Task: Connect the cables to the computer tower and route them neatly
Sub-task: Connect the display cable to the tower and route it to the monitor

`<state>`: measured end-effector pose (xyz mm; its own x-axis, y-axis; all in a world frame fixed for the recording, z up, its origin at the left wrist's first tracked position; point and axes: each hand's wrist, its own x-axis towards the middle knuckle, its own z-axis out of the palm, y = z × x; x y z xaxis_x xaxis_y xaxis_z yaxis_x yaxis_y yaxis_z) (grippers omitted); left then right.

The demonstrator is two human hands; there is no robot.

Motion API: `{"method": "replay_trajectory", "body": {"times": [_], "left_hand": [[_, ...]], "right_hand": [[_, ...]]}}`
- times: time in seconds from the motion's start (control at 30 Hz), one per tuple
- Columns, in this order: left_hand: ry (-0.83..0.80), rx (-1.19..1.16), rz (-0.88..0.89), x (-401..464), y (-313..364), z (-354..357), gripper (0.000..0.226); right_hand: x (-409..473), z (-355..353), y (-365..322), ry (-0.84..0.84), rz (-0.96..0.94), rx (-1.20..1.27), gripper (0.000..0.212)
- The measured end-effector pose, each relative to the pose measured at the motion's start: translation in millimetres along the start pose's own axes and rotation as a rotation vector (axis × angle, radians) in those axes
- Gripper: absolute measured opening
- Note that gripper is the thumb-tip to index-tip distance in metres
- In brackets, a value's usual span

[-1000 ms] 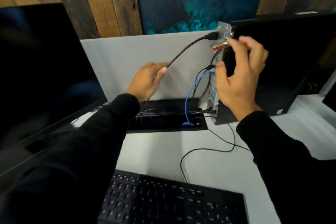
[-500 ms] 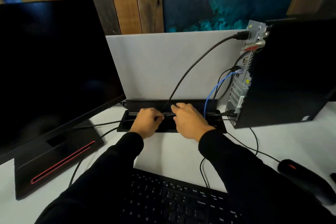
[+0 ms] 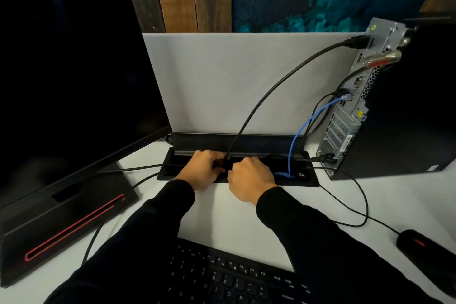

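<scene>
Down at the black rectangular cable tray (image 3: 170,170) sunk into the white table (image 3: 237,212), the left hand (image 3: 201,170) is curling its fingers around the thick black rubbery cable (image 3: 271,92) where it is dropping into the slot. The right hand (image 3: 249,180) is sitting just beside it with fingers bent into the opening; whether they are pinching the same cable I cannot tell, as they are hidden. That cable is arching up and right to a plug near the top of the black upright computer tower (image 3: 407,118). It looks light but fairly stiff, likely holding its bow, so taking hold low by the slot and feeding slack down seems wise; tugging could strain the plug. The thin blue network cable (image 3: 299,133) looks softer.

Compared with half a second ago, both hands are staying at the tray, the left one now closer to the cable, and the view is sitting slightly nearer.
</scene>
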<state>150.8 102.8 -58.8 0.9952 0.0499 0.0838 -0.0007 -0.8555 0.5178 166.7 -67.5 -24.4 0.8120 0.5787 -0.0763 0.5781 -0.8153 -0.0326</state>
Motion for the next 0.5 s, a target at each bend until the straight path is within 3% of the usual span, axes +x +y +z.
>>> {"method": "replay_trajectory", "body": {"times": [0.2, 0.5], "left_hand": [[-0.093, 0.003, -0.029, 12.1, 6.6, -10.8, 0.011], [-0.22, -0.16, -0.013, 9.8, 2.7, -10.9, 0.023]], "right_hand": [[5.0, 10.4, 17.3, -0.049, 0.022, 0.133, 0.034], [2.8, 7.9, 55.7, 0.035, -0.034, 0.381, 0.029]]}}
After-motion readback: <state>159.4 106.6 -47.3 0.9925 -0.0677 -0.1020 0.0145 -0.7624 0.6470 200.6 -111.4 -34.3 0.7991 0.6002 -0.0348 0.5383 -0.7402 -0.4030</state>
